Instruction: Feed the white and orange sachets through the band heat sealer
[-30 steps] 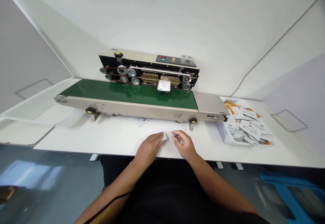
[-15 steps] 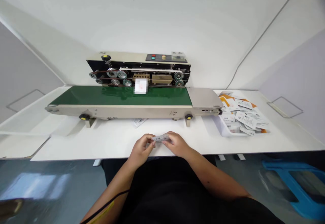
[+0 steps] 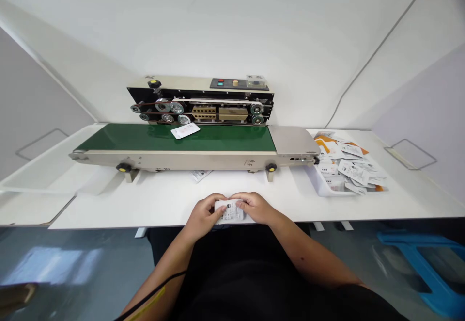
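**Hands.** The left hand and right hand are both closed on one white pouch. Each pinches one end, with thumbs on top. The pouch is held flat, face up, at the near edge of the table and directly in front of the person.

**Equipment.** A band sealer stands at the far side of the table. Its green belt runs left to right in front of the roller head.

**Progress, as judged.**
- One sealed-looking pouch lies on the belt, left of centre and just below the rollers. It appears to have been fed through already.
- The pouch in hand has not yet been placed on the belt.
- A heap of pouches fills a white tray at the right end of the machine. This suggests a good deal of stock is left to process.
- One stray pouch lies on the table under the near edge of the machine.

**Markings.**
- The held pouch carries dark print and a round mark, too small to read.
- The heaped pouches show black print, with orange sheets beneath them; none of it is legible.
- The control panel has coloured buttons, and no lettering on it can be made out.
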{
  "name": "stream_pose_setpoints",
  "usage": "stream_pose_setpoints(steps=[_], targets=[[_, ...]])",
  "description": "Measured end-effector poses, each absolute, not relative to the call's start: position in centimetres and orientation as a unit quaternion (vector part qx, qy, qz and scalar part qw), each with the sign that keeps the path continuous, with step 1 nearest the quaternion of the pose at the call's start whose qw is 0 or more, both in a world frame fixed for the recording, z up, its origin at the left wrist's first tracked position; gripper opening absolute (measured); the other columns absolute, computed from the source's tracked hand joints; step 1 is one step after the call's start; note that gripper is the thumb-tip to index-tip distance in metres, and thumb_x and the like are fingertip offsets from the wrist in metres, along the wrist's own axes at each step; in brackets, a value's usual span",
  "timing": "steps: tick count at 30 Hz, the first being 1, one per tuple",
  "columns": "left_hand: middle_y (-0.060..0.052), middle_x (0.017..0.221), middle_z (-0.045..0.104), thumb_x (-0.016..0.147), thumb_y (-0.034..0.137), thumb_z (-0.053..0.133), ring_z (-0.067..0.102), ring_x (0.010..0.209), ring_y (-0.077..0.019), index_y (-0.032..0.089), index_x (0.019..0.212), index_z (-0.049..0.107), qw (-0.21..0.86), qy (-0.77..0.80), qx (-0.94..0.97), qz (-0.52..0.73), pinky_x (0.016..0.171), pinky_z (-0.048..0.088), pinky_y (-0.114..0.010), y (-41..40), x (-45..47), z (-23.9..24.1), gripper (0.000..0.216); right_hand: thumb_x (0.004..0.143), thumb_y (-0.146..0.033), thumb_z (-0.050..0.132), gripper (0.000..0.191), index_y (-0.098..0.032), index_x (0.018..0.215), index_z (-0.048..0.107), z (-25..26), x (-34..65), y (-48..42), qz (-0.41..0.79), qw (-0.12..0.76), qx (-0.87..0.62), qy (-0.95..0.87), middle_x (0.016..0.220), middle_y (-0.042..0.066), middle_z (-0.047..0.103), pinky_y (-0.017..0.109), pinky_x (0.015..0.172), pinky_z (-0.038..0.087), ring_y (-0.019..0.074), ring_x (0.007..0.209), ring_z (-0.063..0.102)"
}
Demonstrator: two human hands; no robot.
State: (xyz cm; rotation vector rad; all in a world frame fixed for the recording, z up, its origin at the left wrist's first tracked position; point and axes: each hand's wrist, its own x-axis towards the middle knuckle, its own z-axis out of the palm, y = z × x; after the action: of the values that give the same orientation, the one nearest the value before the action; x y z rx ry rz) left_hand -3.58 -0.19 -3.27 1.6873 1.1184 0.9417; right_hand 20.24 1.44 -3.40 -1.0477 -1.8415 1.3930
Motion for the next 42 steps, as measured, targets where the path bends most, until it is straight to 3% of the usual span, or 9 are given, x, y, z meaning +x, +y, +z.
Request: stream_pose_setpoints(steps=[3,7,11,16,18,22,25,32,42], targets=[[0.004,0.067,0.065,0.092,0.046,0.07,0.06,0.056,-0.0151,0.022,0.101,0.061,0.482,0.462,0.628,0.4,0.052,0.045,-0.024,-0.4,-3.3,-3.6,0.027,0.098,-0.038,0.059,0.026,-0.024,0.113,0.075,-3.6,20.4,1.5,0.54,0.314,-0.414,-0.663,0.102,0.004,0.077,0.035,0.08,0.057,0.0219,0.091,0.071],[0.007,0.059,0.06,0.089,0.046,0.073,0.055,0.048,-0.0131,0.023,0.096,0.054,0.515,0.465,0.589,0.414,0.048,0.04,-0.022,-0.4,-3.3,-3.8,0.031,0.094,-0.038,0.064,0.02,-0.022,0.103,0.073,-3.5,20.7,1.6,0.55,0.307,-0.429,-0.648,0.08,0.001,0.071,0.03,0.067,0.053,0.0175,0.07,0.066],[0.008,0.059,0.059,0.087,0.045,0.075,0.056,0.049,-0.013,0.023,0.095,0.051,0.523,0.461,0.593,0.404,0.049,0.039,-0.022,-0.3,-3.3,-3.8,0.033,0.094,-0.032,0.062,0.014,-0.022,0.099,0.07,-2.3,21.5,1.9,0.533,0.238,-0.424,-0.692,0.071,-0.002,0.069,0.028,0.065,0.05,0.0164,0.066,0.066],[0.001,0.078,0.07,0.09,0.039,0.073,0.064,0.068,-0.0154,0.023,0.108,0.048,0.538,0.404,0.6,0.432,0.065,0.048,-0.026,-0.3,-3.4,-3.7,0.035,0.093,-0.031,0.066,0.013,-0.02,0.097,0.07,3.1,25.3,3.7,0.488,0.155,-0.364,-0.778,0.078,0.002,0.075,0.026,0.064,0.051,0.0161,0.068,0.07],[-0.001,0.087,0.072,0.092,0.039,0.071,0.064,0.072,-0.0157,0.022,0.119,0.047,0.541,0.387,0.603,0.441,0.071,0.05,-0.028,-0.3,-3.5,-3.6,0.04,0.091,-0.036,0.071,0.019,-0.019,0.099,0.07,5.9,27.7,5.5,0.506,0.214,-0.353,-0.757,0.079,0.003,0.075,0.026,0.061,0.053,0.0162,0.066,0.071],[-0.004,0.092,0.071,0.095,0.042,0.068,0.062,0.073,-0.016,0.021,0.123,0.048,0.535,0.378,0.619,0.433,0.073,0.049,-0.03,-0.4,-3.7,-3.4,0.04,0.084,-0.035,0.079,0.023,-0.02,0.096,0.066,10.0,31.4,10.8,0.452,0.538,-0.384,-0.599,0.068,0.0,0.072,0.02,0.05,0.051,0.0119,0.053,0.064],[-0.005,0.092,0.072,0.095,0.044,0.067,0.063,0.075,-0.0171,0.021,0.122,0.051,0.523,0.383,0.63,0.427,0.072,0.049,-0.03,-0.5,-3.8,-3.3,0.039,0.083,-0.02,0.076,0.016,-0.019,0.09,0.062,11.2,32.4,14.7,0.431,0.628,-0.449,-0.467,0.067,0.001,0.072,0.017,0.052,0.054,0.0111,0.056,0.066],[-0.008,0.098,0.075,0.097,0.04,0.065,0.068,0.087,-0.0209,0.02,0.113,0.059,0.485,0.401,0.67,0.394,0.079,0.051,-0.032,-0.6,-4.0,-3.4,0.027,0.088,0.002,0.059,0.018,-0.014,0.096,0.062,11.5,30.8,18.1,0.478,0.571,-0.541,-0.393,0.074,0.008,0.076,0.02,0.06,0.062,0.0139,0.063,0.073],[-0.005,0.088,0.073,0.097,0.036,0.062,0.068,0.079,-0.0191,0.019,0.098,0.066,0.449,0.403,0.701,0.38,0.072,0.051,-0.029,-0.9,-3.9,-3.1,0.018,0.095,0.001,0.054,0.016,-0.015,0.092,0.056,12.3,25.7,18.6,0.565,0.478,-0.526,-0.42,0.068,0.009,0.074,0.016,0.05,0.057,0.0111,0.049,0.067]])
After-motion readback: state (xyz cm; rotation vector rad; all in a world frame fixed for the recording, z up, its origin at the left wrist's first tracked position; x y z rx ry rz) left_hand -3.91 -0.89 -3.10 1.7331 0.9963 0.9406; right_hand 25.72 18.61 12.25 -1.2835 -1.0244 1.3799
